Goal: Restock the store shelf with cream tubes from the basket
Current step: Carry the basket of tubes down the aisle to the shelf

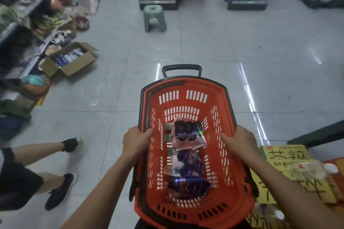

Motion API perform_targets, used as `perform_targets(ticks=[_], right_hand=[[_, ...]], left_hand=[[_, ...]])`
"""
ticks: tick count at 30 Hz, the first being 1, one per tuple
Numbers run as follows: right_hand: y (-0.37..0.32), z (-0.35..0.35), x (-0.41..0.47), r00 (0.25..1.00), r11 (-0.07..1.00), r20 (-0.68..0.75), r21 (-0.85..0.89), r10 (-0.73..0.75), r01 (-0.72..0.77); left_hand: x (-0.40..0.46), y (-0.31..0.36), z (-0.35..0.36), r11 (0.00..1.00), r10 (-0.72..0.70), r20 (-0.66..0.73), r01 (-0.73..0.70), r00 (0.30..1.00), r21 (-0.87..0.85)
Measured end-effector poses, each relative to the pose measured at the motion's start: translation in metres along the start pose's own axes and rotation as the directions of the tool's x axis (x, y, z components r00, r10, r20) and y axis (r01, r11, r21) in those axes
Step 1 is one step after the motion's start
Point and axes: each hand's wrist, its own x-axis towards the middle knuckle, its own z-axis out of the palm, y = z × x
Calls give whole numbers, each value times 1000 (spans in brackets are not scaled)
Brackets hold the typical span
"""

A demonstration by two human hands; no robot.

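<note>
Both-handed, the person carries the red basket [188, 208] above the tiled floor [204, 42] — left hand [136, 140] and right hand [241, 140] each curled tight over a side rim. Cream tubes [186, 135] lie heaped inside, seemingly pink and dark blue — blurred.

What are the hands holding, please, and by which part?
Left hand and right hand grip the red plastic basket by its side rims.

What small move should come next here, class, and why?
Probably set the basket down near a shelf. Both the left hand and the right hand grip its rims, so neither is free to lift the tubes lying inside.
</note>
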Motion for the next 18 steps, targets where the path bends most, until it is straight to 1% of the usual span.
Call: perform_targets(ticks=[6,10,18], right_hand=[[-5,7,-4,997,999,-64,18,34,-33],[-12,5,0,995,998,-81,38,57,-54],[-23,-4,40,992,999,-116,18,51,-50]], left_hand=[[11,6,-5,998,53,1,-53,999,19],[21,13,-9,997,74,11,-74,997,24],[56,39,0,995,84,11,-84,996,52]])
